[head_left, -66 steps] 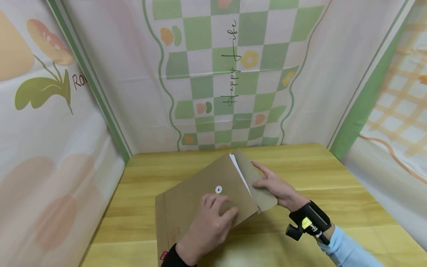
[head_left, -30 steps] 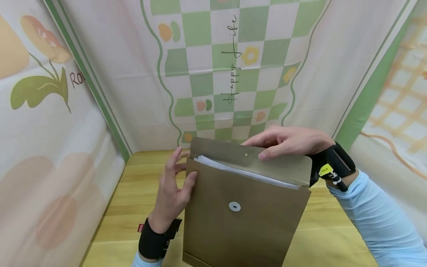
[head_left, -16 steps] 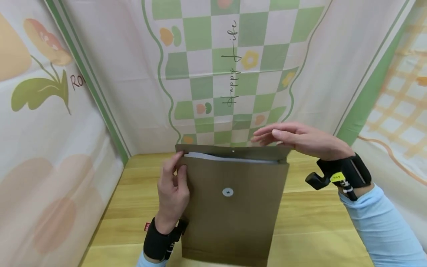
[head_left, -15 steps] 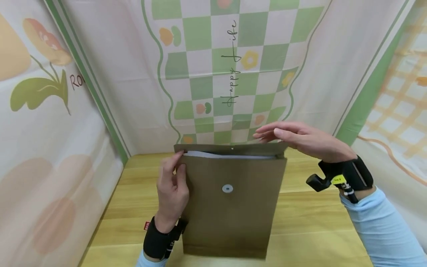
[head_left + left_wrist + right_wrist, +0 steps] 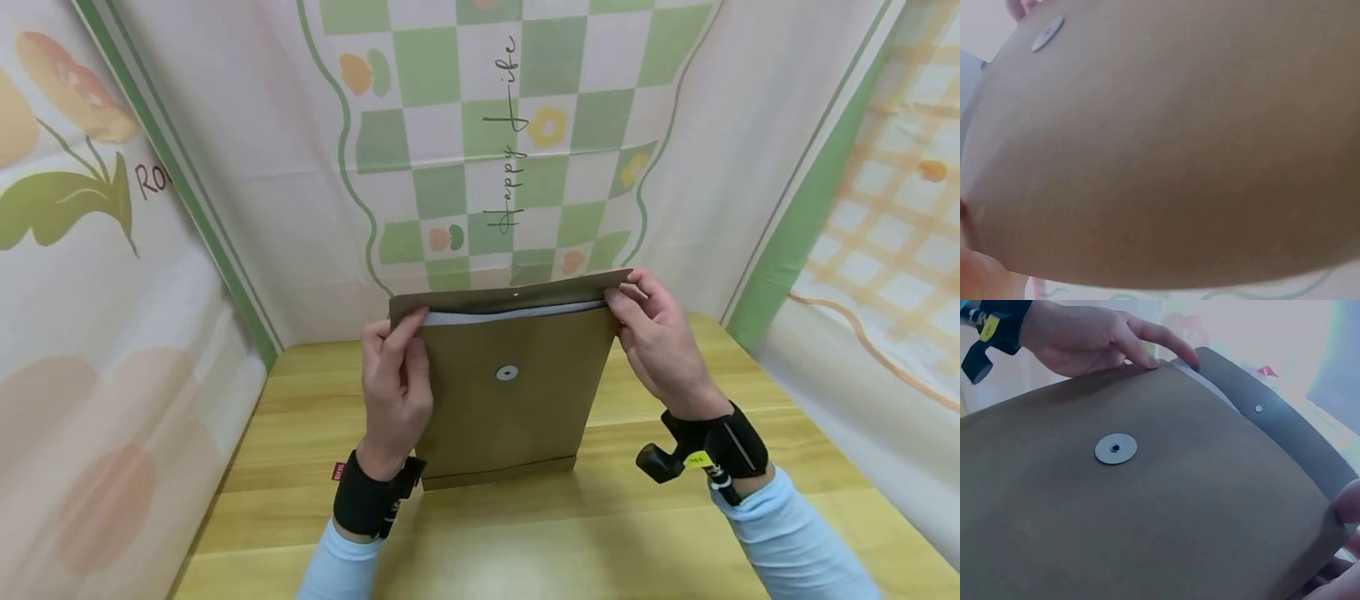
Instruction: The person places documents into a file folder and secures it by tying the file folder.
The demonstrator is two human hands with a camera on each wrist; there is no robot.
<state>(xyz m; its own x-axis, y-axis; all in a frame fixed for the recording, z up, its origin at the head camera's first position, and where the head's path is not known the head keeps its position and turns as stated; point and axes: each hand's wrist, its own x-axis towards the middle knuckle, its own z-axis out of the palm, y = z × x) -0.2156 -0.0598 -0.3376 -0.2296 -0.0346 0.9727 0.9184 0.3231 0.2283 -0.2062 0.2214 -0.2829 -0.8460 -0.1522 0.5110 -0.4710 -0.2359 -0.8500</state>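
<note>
A brown paper document envelope (image 5: 517, 425) stands upright in front of me, its lower edge down at the tabletop. Its flap (image 5: 517, 294) is raised, and the edges of white papers (image 5: 480, 317) show in the mouth. A round white button (image 5: 507, 372) sits on the front. My left hand (image 5: 397, 392) grips the upper left corner, index finger over the rim by the papers. My right hand (image 5: 663, 350) pinches the upper right corner, thumb at the front; its fingertips behind are partly hidden. In the left wrist view the envelope's brown face (image 5: 1166, 144) fills most of the picture.
The wood-grain table (image 5: 315, 517) extends around the envelope on both sides. Behind it hangs a green-checked printed cloth (image 5: 427, 125), with more printed cloth (image 5: 127, 375) along the left and right sides.
From lying tilted on the table, the envelope has been turned upright and moved farther back. My right hand left the flap, hovered beside it, and now holds the right corner. My left hand keeps the left edge.
</note>
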